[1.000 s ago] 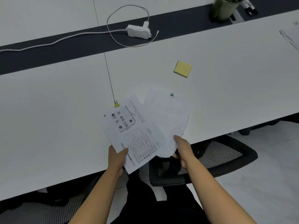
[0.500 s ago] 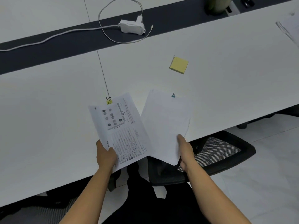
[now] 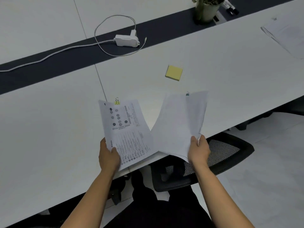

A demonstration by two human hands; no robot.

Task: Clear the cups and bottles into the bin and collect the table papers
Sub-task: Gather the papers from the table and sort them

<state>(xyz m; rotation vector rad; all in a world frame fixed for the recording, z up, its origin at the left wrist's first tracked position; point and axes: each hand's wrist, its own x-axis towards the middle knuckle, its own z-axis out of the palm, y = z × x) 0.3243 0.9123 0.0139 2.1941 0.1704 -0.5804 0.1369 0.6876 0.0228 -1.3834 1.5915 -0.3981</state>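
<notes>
Printed sheet pinched in left hand, blank sheets in right hand; tops fanned wider than before.

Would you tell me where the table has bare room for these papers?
Free: white tabletop left of the printed clipped stack; also between the yellow sticky-note pad and far-right loose sheets. Crowded: dark strip with white charger.

The table is white, crossed at the far side by a dark navy strip bearing a white adapter and white cable. The sticky-note pad is yellow. The left sheaf is white, printed with grey and black discs above rows of fine black text, with a yellow clip. The right sheaf is plain white, with a blue-green clip. The chair, near right, is black with dotted mesh. The pot, far right, is pale green.
</notes>
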